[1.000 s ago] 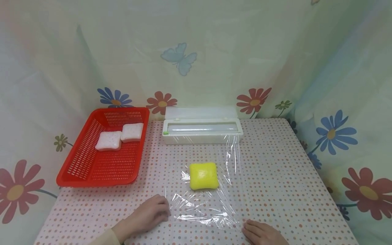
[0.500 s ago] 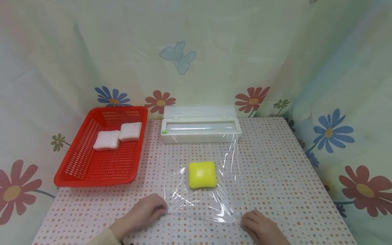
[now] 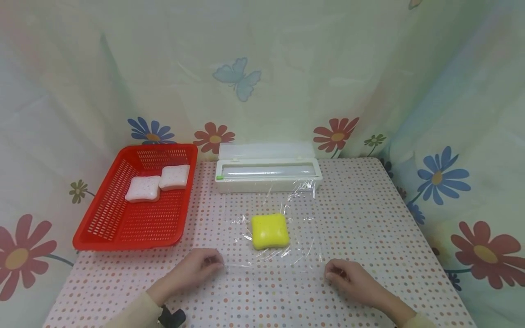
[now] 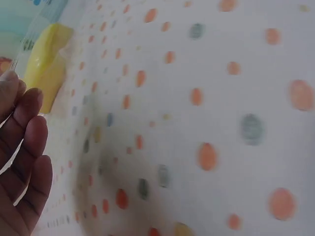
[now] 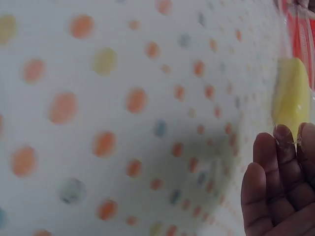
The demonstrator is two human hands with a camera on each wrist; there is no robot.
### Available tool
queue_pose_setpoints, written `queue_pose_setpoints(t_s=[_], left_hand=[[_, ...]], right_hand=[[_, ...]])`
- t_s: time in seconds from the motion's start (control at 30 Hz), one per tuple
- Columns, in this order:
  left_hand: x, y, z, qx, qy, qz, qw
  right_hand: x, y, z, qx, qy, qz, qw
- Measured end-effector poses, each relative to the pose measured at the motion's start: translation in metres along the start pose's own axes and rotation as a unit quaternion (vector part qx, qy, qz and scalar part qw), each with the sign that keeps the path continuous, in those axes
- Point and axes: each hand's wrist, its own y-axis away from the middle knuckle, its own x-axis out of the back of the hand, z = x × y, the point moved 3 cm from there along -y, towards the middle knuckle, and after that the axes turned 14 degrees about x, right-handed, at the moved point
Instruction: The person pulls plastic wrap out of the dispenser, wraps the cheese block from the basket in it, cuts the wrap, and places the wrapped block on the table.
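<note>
A sheet of clear plastic wrap point(image 3: 301, 248) runs forward from the white dispenser box point(image 3: 268, 186). On it, in the head view, sits a yellow, pillow-shaped square block point(image 3: 270, 231), of a kind I cannot tell. My left hand point(image 3: 198, 269) pinches the sheet's near left corner between thumb and index finger. At the near right corner, my right hand point(image 3: 353, 280) pinches the wrap too; a wisp of film shows at its fingertips point(image 5: 283, 132) in the right wrist view. Both hands are nearer to me than the block, one at each side.
At the left stands a red perforated basket point(image 3: 180, 223) holding two white speckled square blocks point(image 3: 143, 189). The dispenser's clear lid point(image 3: 266, 150) stands raised, with a roll inside. A flowered curtain point(image 3: 283, 109) borders the dotted table point(image 3: 369, 218) behind and at the sides.
Both hands have moved forward toward the block, bringing the near edge of the wrap with them. The film's creases have shifted. The block and basket stay where they were.
</note>
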Motion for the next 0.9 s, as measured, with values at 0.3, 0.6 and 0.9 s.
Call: queue_pose_setpoints(t_s=[0.3,0.6,0.9], left_hand=[[0.008,-0.023,0.009,0.051,0.086,0.049,0.9938],[0.014,-0.042,0.016,0.098,0.131,0.084,0.9830],[0.016,-0.058,0.014,0.139,0.141,0.099,0.9751]], right_hand=[[0.031,-0.027,-0.006,0.025,0.035,0.037,0.998],[0.045,-0.057,0.005,0.035,0.057,0.067,0.996],[0.047,-0.082,0.017,0.028,0.068,0.078,0.994]])
